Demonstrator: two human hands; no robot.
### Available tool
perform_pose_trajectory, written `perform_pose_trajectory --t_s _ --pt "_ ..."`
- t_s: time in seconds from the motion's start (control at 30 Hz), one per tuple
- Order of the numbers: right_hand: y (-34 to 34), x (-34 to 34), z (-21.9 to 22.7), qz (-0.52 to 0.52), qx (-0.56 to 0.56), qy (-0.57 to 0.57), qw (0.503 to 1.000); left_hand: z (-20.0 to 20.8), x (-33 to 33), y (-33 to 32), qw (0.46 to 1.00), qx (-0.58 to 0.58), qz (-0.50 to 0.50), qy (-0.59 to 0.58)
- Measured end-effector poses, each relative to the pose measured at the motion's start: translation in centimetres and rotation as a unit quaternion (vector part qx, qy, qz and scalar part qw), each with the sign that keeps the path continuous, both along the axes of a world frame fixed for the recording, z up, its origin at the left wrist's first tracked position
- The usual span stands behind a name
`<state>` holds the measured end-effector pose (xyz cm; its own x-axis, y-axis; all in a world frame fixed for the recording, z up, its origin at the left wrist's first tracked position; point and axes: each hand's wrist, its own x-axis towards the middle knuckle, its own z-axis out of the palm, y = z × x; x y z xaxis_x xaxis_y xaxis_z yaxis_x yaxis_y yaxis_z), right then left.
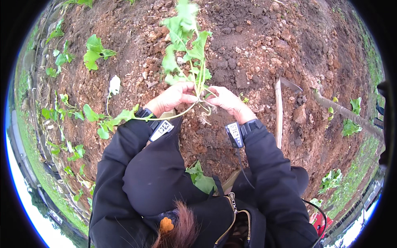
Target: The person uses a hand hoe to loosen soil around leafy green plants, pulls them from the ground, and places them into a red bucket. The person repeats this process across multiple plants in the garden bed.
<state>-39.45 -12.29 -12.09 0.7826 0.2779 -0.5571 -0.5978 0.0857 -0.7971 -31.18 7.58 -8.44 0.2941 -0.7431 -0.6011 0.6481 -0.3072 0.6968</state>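
A leafy green seedling (202, 74) is held up over the soil in front of me, its leaves pointing away and its pale roots (204, 118) hanging down. My left hand (178, 96) pinches the base of its stems from the left. From the right, my right hand (226, 101) has thumb and fingers closed on the same stem base. One long stem with lobed leaves (120, 120) bends off to the left across my left wrist. The exact fingertip contact is partly hidden by stems.
To the right lies a hoe with a pale wooden handle (278, 115) and a metal blade (291, 85). Several leafy plants, one a bright green clump (95, 51), lie or stand in the soil at left. Another leaf (202, 178) shows between my knees. A long pole (349, 113) reaches in from the right.
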Motion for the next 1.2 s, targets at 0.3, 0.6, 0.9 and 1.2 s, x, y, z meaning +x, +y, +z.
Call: perform_pose_trajectory --t_s 0.3,0.6,0.9,1.2 --pt "-11.4 -1.4 3.0 -0.247 -0.238 -0.191 0.92 1.6 1.1 1.4 0.979 -0.101 0.176 0.022" --pt "-13.3 -0.2 8.5 -0.066 -0.398 -0.124 0.907 1.1 1.5 -2.9 0.981 -0.119 0.133 0.075" --pt "-3.4 -2.0 4.9 -0.019 -0.127 -0.013 0.992 -1.4 -0.7 -3.0 0.998 -0.049 -0.035 0.03" --pt "-3.5 -5.3 3.8 0.012 -0.146 -0.037 0.989 -3.0 -2.0 -1.4 0.967 -0.112 -0.095 0.207"
